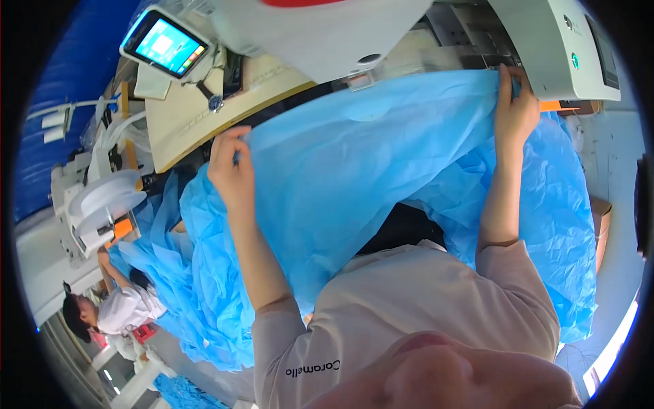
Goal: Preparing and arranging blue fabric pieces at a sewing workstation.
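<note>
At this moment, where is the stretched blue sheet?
In the head view's centre, the blue sheet spans between the left hand and right hand, below the white machine.

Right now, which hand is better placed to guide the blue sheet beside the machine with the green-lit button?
Likely the right hand: its fingertips are at the upper edge of the blue sheet, beside that white machine. The left hand is near the edge's other end, by the tan tabletop.
</note>
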### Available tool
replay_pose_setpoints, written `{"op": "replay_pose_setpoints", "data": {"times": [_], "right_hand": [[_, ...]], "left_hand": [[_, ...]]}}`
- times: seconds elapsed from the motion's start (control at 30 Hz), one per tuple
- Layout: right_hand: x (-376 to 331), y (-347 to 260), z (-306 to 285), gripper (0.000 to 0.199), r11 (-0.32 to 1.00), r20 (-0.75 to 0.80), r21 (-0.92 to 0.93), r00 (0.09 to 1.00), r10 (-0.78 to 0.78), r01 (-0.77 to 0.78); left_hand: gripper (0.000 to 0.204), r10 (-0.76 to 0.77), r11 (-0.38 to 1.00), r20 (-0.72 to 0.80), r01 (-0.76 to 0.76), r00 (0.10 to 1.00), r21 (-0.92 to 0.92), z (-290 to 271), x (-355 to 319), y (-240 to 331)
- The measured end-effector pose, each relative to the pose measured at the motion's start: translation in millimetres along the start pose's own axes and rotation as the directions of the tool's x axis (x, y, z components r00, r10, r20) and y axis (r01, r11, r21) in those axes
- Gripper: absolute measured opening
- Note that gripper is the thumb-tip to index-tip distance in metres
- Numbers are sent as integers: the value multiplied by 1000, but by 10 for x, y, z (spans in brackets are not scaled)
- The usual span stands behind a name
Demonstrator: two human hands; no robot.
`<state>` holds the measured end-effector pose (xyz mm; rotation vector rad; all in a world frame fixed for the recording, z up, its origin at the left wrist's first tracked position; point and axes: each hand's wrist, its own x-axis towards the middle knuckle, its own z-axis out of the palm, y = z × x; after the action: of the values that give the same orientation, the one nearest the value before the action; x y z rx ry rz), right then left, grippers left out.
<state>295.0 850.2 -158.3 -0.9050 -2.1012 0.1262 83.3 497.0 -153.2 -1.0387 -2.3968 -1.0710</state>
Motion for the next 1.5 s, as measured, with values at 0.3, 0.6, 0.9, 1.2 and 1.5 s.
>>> {"op": "replay_pose_setpoints", "data": {"times": [0.3, 0.6, 0.9, 1.2, 1.5], "right_hand": [[93, 41, 143, 20, 989, -75, -10, 986, -150, 150], [163, -1027, 149, 17, 779, -80, 148, 793, -604, 609], [31, -808, 351, 19, 916, 233, 395, 958, -165, 62], [-130, -928, 328, 14, 874, 354, 485, 920, -169, -26], [-15, -872, 169, 17, 827, 587, 494, 804, -91, -268]], "left_hand": [[12, -231, 897, 184, 135, 955, 422, -306, 52, -70], [25, -246, 908, 115, 187, 962, 376, -609, -249, -566], [23, -274, 912, -56, 278, 960, 301, -782, -279, -443], [21, -129, 928, -282, 216, 951, 304, -994, -492, -587], [41, 105, 952, -207, -38, 973, 303, -827, -274, -375]]}}
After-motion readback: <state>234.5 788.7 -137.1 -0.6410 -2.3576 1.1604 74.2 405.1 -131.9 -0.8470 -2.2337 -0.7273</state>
